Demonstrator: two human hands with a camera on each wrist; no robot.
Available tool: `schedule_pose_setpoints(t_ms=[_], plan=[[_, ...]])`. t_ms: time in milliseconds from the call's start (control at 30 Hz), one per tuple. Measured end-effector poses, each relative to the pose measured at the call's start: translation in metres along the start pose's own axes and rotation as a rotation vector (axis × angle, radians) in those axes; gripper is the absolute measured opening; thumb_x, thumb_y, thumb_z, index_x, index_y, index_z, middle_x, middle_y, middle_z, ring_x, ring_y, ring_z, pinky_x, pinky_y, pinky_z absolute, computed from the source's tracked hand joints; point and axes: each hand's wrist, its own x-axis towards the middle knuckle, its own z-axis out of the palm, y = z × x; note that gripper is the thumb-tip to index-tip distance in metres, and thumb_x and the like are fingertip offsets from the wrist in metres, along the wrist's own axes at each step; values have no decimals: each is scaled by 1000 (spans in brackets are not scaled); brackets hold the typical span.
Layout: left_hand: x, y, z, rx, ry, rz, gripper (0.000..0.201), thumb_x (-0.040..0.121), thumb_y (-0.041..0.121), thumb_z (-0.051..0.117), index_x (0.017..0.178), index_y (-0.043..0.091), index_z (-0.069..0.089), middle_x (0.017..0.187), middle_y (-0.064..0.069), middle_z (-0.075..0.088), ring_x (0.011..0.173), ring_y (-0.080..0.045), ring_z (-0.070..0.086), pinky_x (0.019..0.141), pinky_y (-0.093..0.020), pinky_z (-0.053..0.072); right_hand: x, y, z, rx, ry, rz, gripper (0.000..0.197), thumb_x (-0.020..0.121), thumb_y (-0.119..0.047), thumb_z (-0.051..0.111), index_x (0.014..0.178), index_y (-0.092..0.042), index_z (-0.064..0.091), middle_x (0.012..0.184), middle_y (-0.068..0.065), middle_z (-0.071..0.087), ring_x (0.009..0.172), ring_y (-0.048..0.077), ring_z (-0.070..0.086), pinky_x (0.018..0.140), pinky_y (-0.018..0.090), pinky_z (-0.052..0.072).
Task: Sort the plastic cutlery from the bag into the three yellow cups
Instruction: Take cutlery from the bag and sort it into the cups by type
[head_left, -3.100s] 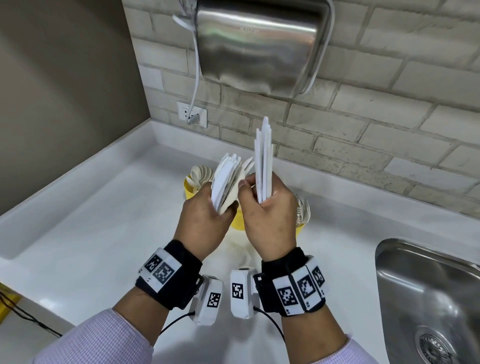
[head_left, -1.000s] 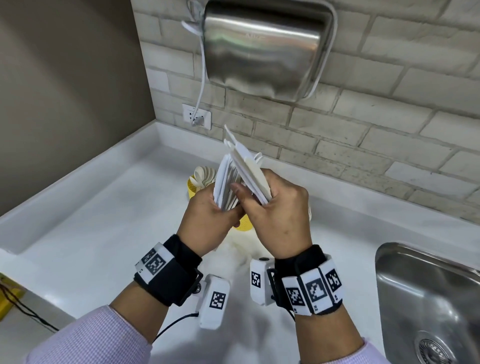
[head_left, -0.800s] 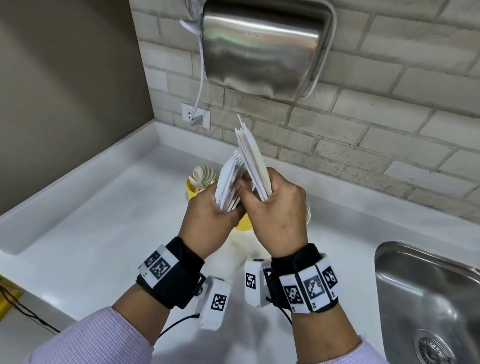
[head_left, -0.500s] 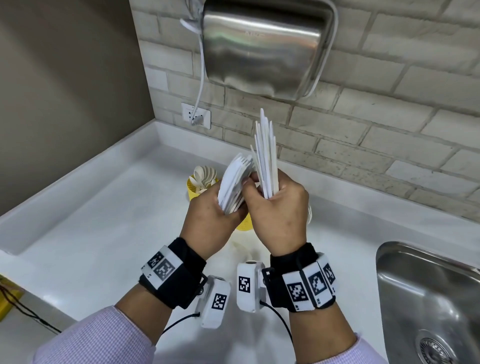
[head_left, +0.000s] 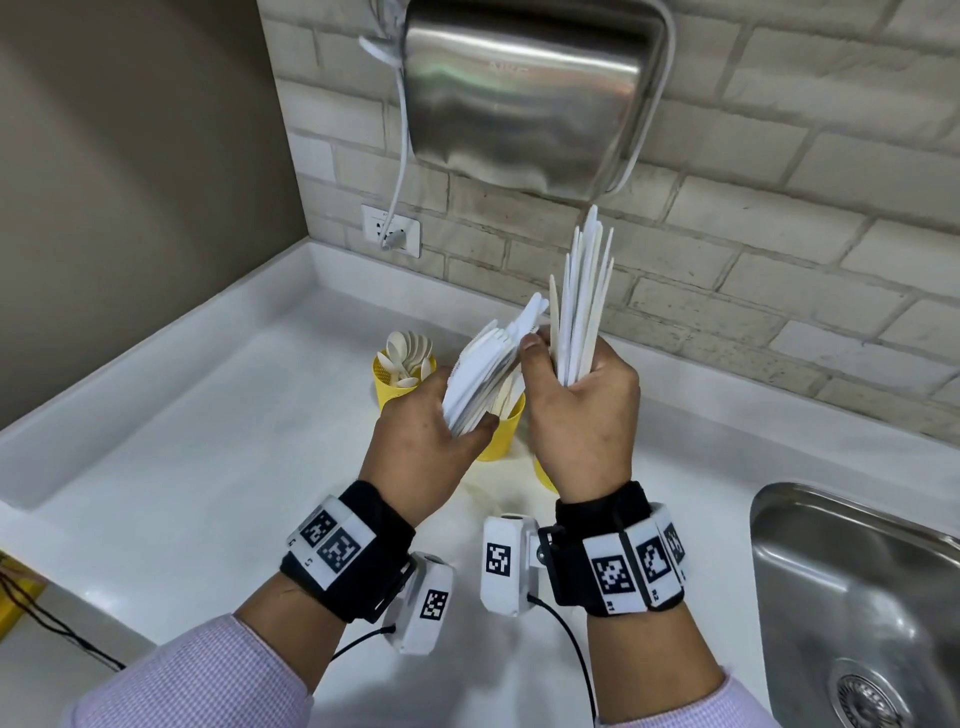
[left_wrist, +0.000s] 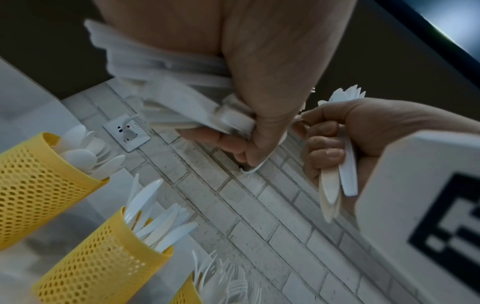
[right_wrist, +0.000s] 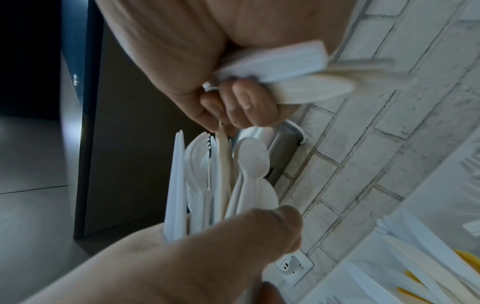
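Note:
My left hand (head_left: 426, 436) grips a fanned mixed bundle of white cutlery (head_left: 485, 374); the right wrist view shows knives, forks and a spoon (right_wrist: 250, 162) in it. My right hand (head_left: 587, 415) grips an upright bundle of knives (head_left: 582, 296), and its thumb touches the top of the left bundle. Both hands hover above three yellow mesh cups on the counter. The left cup (head_left: 389, 389) holds spoons and the middle cup (head_left: 501, 436) holds knives. The right cup (left_wrist: 185, 294) holds forks and is mostly hidden behind my right hand in the head view.
A steel hand dryer (head_left: 524, 93) hangs on the brick wall just above the hands, its cable plugged into a socket (head_left: 390, 229). A steel sink (head_left: 857, 597) lies at the right. The white counter (head_left: 208, 467) ends at a raised ledge on the left.
The right hand's bundle leaned left across the left bundle a second ago and now stands upright. The right hand has drawn slightly right. The left hand has hardly moved.

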Motion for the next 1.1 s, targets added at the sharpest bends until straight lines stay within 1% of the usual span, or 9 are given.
schedule_pose_setpoints(t_ms=[100,300,433,500,600,767,867,1000,1100], plan=[[-1,1,-1,-8,-7,-3,42,85,33,79,122,22,64,96,8,71,82,-10,64,72,-24,53,2,-1,-3,-10,-40,-31,5,92,-22,69,96,-26,68,76,-1,69,72,15,64,67,27,53],[-1,4,-1,-82,-33,14,40,83,26,81,121,23,66,90,24,64,84,11,60,68,-2,41,3,-1,-4,-12,-14,-106,16,88,-24,68,80,-35,61,93,3,66,84,15,65,79,35,54],[-1,3,-2,-86,-42,18,39,83,27,81,119,22,65,90,23,65,84,9,60,68,-4,42,5,-2,-7,9,-79,-131,6,92,-18,66,90,-23,68,81,3,68,77,20,63,70,27,50],[-1,2,-3,-90,-52,20,39,83,27,81,118,22,65,90,24,65,84,8,60,68,-3,42,6,-1,-8,46,-92,-109,11,92,-16,66,91,-26,68,81,0,70,78,19,64,72,27,52],[0,2,-4,-101,-77,29,39,83,27,81,118,23,65,92,27,64,85,11,59,70,-2,41,5,0,-9,93,-100,-82,11,90,-20,65,93,-30,68,84,-4,71,80,15,66,75,30,54],[0,1,-2,-142,-100,26,40,83,26,82,119,25,65,95,24,67,86,6,61,71,-4,42,6,6,-9,101,-112,-107,13,89,-28,65,98,-20,69,88,2,71,84,24,67,79,40,56],[1,0,-3,-163,-117,4,35,83,26,82,115,26,66,88,19,68,76,2,62,68,-9,45,6,6,-10,203,-146,-39,13,90,-33,70,98,-23,68,80,-3,68,68,22,60,68,39,50],[1,2,-6,-262,-177,-39,25,84,19,82,101,27,66,83,4,69,59,-7,63,58,-17,50,9,1,-18,369,-189,33,11,98,-14,68,98,-4,63,56,1,51,42,17,42,44,25,37],[1,4,-7,-302,-244,-62,23,84,19,83,101,22,67,83,-2,71,58,-13,65,57,-24,56,13,-3,-21,438,-231,48,10,97,-8,66,104,-3,63,59,3,50,38,15,39,40,20,33]])
